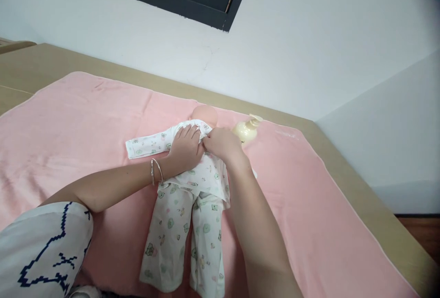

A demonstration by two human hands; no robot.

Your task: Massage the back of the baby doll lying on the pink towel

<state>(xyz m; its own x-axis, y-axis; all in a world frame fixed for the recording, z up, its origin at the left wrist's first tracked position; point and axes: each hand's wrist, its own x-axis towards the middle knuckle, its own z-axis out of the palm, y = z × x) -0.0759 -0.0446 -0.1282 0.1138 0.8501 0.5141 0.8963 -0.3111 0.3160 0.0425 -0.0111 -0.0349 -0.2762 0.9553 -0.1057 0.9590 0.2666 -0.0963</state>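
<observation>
1. A doll [205, 113] lies at the middle of a pink blanket [103, 126], its round head toward the far side and its legs toward the near side.
2. The doll wears a white patterned shirt [206, 178] and matching pants [168, 234]; one shirt sleeve [147, 146] stretches out to the left.
3. The left hand [187, 147] rests palm down on the shirt's chest, its fingers pointing to the far side. Whether its grip has hold of any cloth, I cannot tell.
4. The right hand [224, 143] is just beside it, near the doll's neck. Its grip is closed, with the bent fingertips pinching the front of the shirt.
5. Two thin bangles [152, 172] circle the left wrist, and a white sleeve with dark blue lines [44, 247] covers the upper arm.
6. A cream pump bottle [246, 132] is on the blanket, just to the right of the doll's head and beyond the right hand.
7. The blanket covers much of a wooden counter [165, 84], whose far edge runs along a white wall [292, 46] beneath a dark window frame [202, 11].
</observation>
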